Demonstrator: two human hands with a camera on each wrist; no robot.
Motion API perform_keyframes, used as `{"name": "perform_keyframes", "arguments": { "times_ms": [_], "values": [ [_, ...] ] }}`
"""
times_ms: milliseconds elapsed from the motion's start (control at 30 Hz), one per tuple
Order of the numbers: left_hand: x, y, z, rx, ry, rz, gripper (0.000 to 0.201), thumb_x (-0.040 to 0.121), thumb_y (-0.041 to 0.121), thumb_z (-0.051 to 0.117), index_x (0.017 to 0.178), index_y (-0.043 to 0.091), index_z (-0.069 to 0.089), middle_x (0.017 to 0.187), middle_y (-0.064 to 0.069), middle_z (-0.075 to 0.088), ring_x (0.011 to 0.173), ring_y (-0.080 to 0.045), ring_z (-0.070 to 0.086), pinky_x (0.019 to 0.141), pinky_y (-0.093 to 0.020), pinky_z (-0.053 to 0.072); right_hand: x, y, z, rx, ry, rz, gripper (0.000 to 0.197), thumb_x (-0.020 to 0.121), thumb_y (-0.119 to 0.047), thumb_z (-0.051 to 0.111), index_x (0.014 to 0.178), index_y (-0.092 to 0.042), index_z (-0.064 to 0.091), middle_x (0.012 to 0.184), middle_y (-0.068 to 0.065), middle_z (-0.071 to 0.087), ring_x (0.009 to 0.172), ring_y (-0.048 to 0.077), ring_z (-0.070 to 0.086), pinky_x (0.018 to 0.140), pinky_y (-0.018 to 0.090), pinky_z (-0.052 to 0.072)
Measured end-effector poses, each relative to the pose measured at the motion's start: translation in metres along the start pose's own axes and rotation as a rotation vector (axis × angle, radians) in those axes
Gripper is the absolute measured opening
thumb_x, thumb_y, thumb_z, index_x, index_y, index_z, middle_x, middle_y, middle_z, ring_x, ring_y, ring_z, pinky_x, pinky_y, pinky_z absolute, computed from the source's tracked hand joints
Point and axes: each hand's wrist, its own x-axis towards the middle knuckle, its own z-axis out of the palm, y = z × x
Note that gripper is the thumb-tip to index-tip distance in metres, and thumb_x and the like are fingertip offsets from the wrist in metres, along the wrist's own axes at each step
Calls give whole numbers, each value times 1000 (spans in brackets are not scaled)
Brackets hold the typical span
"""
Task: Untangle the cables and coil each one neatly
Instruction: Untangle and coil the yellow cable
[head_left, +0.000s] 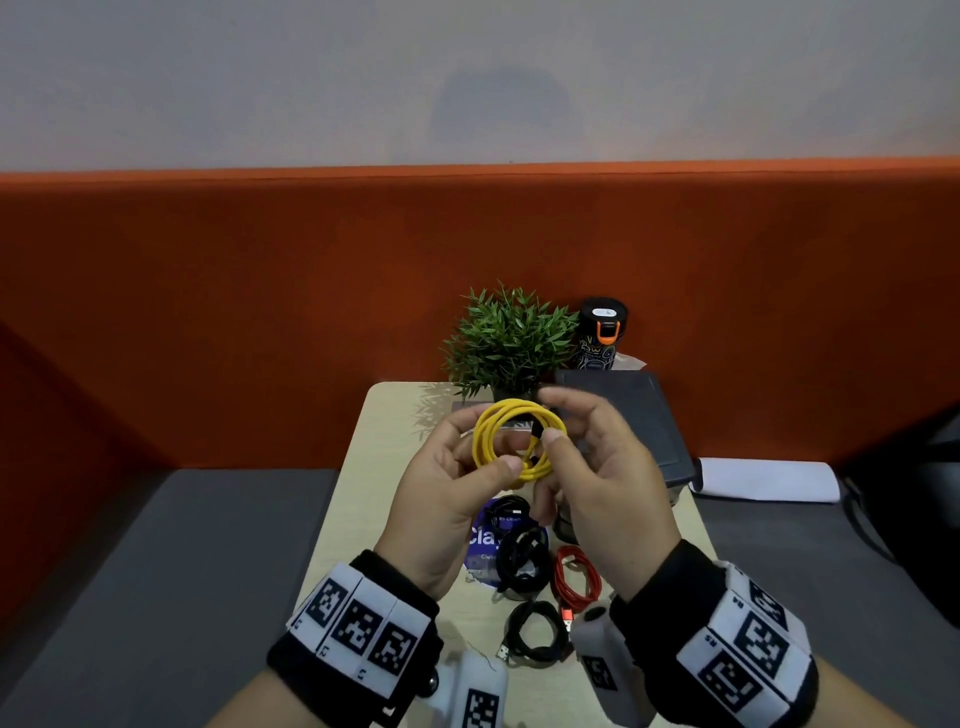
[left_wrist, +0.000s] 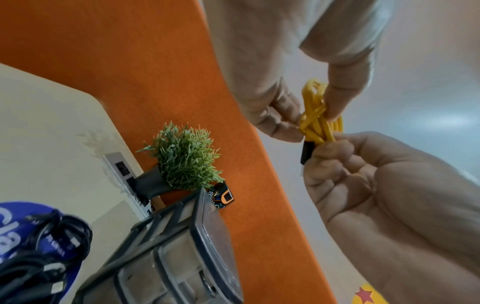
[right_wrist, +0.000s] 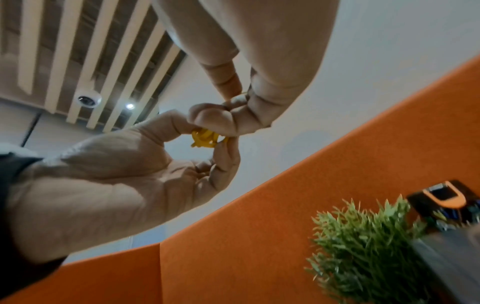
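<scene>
A small pale wooden table (head_left: 363, 467) with rounded corners stands below the grip, its far edge against an orange felt partition (head_left: 260, 312) that runs the full width behind the grip. Above the partition rises a plain pale grey wall (head_left: 467, 78). Grey upholstered seating (head_left: 156, 545) lies to either side of the table. Overhead, the right wrist view shows a ceiling of pale slats (right_wrist: 59, 41), a white dome fixture (right_wrist: 88, 99) and a small bright spotlight (right_wrist: 130, 106).

both hands (right_wrist: 109, 185) pinch the yellow cable (right_wrist: 205, 139).
</scene>
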Motion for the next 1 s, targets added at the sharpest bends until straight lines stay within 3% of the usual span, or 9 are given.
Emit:
{"name": "perform_keyframes", "arguments": {
  "times_ms": [100, 233, 400, 500, 633, 733, 833, 900, 1000],
  "values": [
    [-1, 0, 3, 57, -26, 28, 45, 67, 0, 65, 111, 7, 56, 84, -6, 70, 81, -15, 66, 71, -22, 52, -1, 0, -2, -159, 21, -60, 23, 97, -12, 46, 103, -30, 61, 71, 0, 62, 46, 13, 54, 44, 24, 45],
    [-3, 5, 6, 114, -81, 44, 41, 69, -1, 63, 109, 7, 57, 75, -5, 69, 76, -13, 65, 72, -24, 52, 2, 2, -4, -300, 36, -100, 23, 97, -12, 44, 102, -26, 62, 85, -3, 61, 56, 12, 58, 48, 18, 46],
    [-6, 12, 8, 250, -147, 62, 39, 75, -5, 62, 111, 5, 51, 73, -4, 69, 76, -15, 66, 77, -25, 52, 4, -2, -12, -32, -84, 29, 25, 97, -10, 48, 103, -24, 68, 84, 10, 69, 62, 27, 63, 56, 42, 56],
    [-3, 14, 5, 309, -100, 66, 36, 81, -14, 60, 109, 7, 54, 80, -2, 69, 80, -13, 66, 75, -23, 52, 5, -7, -18, 85, -164, 79, 23, 95, -8, 50, 108, -16, 68, 91, 8, 71, 62, 27, 63, 57, 32, 56],
    [-2, 12, 3, 401, -71, 78, 38, 79, -10, 66, 108, 11, 56, 96, -4, 65, 88, -11, 62, 77, -21, 51, 9, -6, -23, -28, -136, 45, 27, 92, -9, 57, 110, -23, 70, 103, 9, 61, 62, 20, 64, 62, 29, 54],
    [1, 11, 1, 421, -65, 76, 38, 78, -8, 68, 108, 13, 58, 97, 0, 66, 89, -8, 63, 77, -20, 51, 10, -7, -28, -115, -156, 15, 27, 90, -14, 60, 109, -31, 69, 99, 8, 55, 64, 12, 62, 63, 22, 53],
    [4, 11, -3, 472, -48, 80, 38, 75, -3, 73, 105, 18, 63, 95, 4, 69, 91, -12, 65, 78, -23, 52, 10, -7, -36, -202, -203, 26, 25, 79, -33, 69, 104, -37, 70, 97, 4, 66, 80, 20, 66, 71, 34, 58],
    [5, 11, -5, 506, -42, 77, 37, 73, 0, 75, 103, 19, 65, 96, 1, 71, 91, -17, 66, 81, -28, 54, 10, -6, -40, -288, -224, 23, 26, 77, -34, 73, 102, -36, 70, 92, 0, 70, 82, 23, 66, 76, 42, 57],
    [6, 10, -7, 516, -44, 55, 37, 72, 1, 76, 103, 18, 66, 93, -8, 70, 88, -24, 66, 81, -35, 56, 9, -2, -45, -400, -237, 8, 24, 80, -28, 72, 102, -37, 68, 88, -4, 69, 79, 11, 63, 73, 29, 54]
  ]
}}
